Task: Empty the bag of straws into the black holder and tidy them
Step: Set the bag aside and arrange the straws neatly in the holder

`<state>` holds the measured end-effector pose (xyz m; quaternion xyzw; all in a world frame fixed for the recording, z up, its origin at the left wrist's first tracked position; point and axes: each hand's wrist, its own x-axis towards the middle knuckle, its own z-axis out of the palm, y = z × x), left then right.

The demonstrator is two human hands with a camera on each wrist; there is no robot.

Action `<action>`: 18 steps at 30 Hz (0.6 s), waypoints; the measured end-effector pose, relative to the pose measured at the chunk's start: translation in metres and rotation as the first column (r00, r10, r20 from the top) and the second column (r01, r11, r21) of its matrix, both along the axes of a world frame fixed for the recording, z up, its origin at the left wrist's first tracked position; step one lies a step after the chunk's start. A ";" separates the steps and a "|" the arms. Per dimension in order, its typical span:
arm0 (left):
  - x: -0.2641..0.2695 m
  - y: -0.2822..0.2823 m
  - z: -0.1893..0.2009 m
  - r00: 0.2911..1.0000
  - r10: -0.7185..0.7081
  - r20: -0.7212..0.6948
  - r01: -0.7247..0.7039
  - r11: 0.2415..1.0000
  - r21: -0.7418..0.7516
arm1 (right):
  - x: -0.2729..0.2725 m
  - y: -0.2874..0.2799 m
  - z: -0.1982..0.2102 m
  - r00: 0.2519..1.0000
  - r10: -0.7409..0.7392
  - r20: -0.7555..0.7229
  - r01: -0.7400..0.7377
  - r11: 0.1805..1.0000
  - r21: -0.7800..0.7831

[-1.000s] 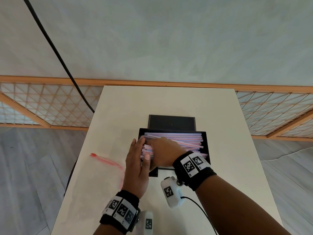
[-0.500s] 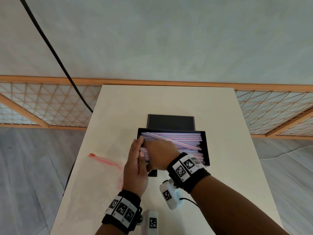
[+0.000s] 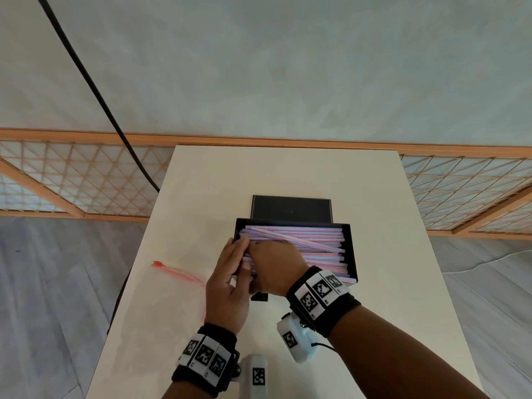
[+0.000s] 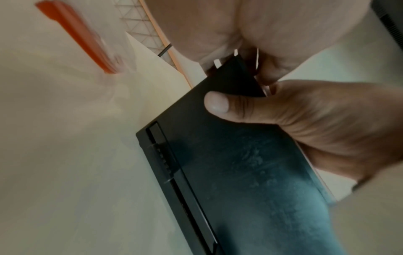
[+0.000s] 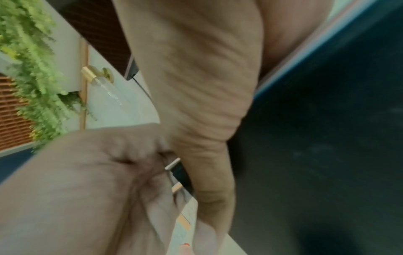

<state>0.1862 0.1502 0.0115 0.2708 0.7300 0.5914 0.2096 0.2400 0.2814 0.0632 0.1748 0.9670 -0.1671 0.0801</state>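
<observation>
The black holder point(image 3: 350, 249) sits mid-table, full of pink and purple straws point(image 3: 305, 240); a few lie slanted on top. Its lid point(image 3: 290, 208) stands open behind it. My left hand point(image 3: 234, 251) is at the holder's left end, its straight fingers pressed against the straw ends. My right hand point(image 3: 273, 263) covers the front left of the straws, with its fingers hidden. In the left wrist view its thumb point(image 4: 216, 103) clamps the outside of the holder's front wall point(image 4: 240, 172). The empty clear bag with a red zip strip point(image 3: 178, 273) lies on the table to the left.
The white table point(image 3: 288, 174) is narrow, with floor dropping off on both sides. A black cable point(image 3: 95, 87) hangs past its far left corner. A lattice screen point(image 3: 72, 180) runs along the wall behind.
Both hands have stayed at the holder's left end, shifting only slightly. The slanted straws on top show more than a second ago.
</observation>
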 end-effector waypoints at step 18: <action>0.001 0.005 0.013 0.982 0.102 -0.156 -0.108 0.994 -0.030 | 0.010 -0.006 -0.015 0.974 -0.088 -0.210 0.102 0.993 0.060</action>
